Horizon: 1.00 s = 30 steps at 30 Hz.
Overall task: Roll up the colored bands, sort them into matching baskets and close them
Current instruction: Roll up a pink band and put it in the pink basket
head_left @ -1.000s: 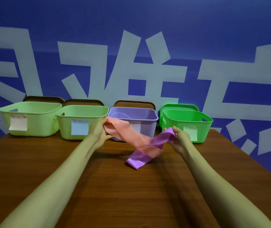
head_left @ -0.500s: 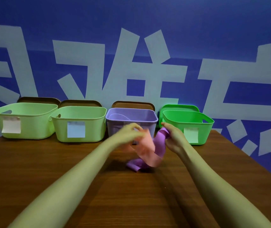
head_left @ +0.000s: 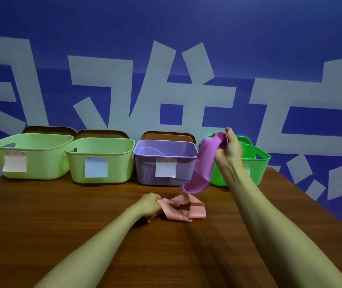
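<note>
My right hand (head_left: 229, 149) is raised in front of the bright green basket (head_left: 259, 165) and grips the top end of the purple band (head_left: 202, 169), which hangs down clear of the table. My left hand (head_left: 150, 204) rests low on the wooden table (head_left: 62, 221) and pinches one end of the pink band (head_left: 183, 210), which lies crumpled on the wood. A purple basket (head_left: 166, 161) with a white label stands just behind the pink band. Two light green baskets (head_left: 33, 156) (head_left: 99, 159) stand to the left.
Brown lids (head_left: 168, 135) lean against the blue wall behind the three left baskets, and a green lid (head_left: 243, 140) stands behind the green basket. The table's right edge (head_left: 315, 206) runs diagonally toward me. Both forearms stretch over the near part of the table.
The two bands have come apart. My right hand has lifted the purple band up and to the right, and my left hand has lowered the pink band onto the table.
</note>
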Each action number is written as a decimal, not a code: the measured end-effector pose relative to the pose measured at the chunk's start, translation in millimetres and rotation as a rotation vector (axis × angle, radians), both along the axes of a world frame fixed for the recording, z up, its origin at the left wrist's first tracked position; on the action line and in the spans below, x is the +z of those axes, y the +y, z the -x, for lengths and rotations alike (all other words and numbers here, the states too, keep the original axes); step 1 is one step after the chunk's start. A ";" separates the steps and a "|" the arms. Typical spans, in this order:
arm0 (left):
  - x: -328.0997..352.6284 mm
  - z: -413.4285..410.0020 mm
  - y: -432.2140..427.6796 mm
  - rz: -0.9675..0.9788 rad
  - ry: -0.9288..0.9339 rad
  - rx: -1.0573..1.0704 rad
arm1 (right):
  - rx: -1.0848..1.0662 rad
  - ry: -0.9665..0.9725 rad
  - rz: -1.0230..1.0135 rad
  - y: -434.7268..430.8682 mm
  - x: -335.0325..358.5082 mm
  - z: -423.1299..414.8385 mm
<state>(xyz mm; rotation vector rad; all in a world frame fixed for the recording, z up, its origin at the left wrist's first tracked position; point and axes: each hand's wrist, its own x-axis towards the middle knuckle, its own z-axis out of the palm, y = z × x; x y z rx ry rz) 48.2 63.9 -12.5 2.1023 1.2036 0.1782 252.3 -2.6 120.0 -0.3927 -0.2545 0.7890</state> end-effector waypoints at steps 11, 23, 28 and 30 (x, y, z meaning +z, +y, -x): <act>87.9 -19.7 5.9 0.159 -0.941 0.411 | -0.418 -0.798 0.577 5.5 -39.6 -10.7; 123.2 -33.7 -18.3 -0.131 -0.699 0.237 | 0.209 -1.184 0.442 -20.6 -67.5 43.6; 118.2 -15.5 -12.8 -0.434 -0.578 0.126 | 0.000 -1.305 0.410 -21.8 -43.9 43.9; 114.7 -7.2 -7.0 -0.436 -0.534 0.060 | 0.081 -1.255 0.401 -25.9 -34.0 40.1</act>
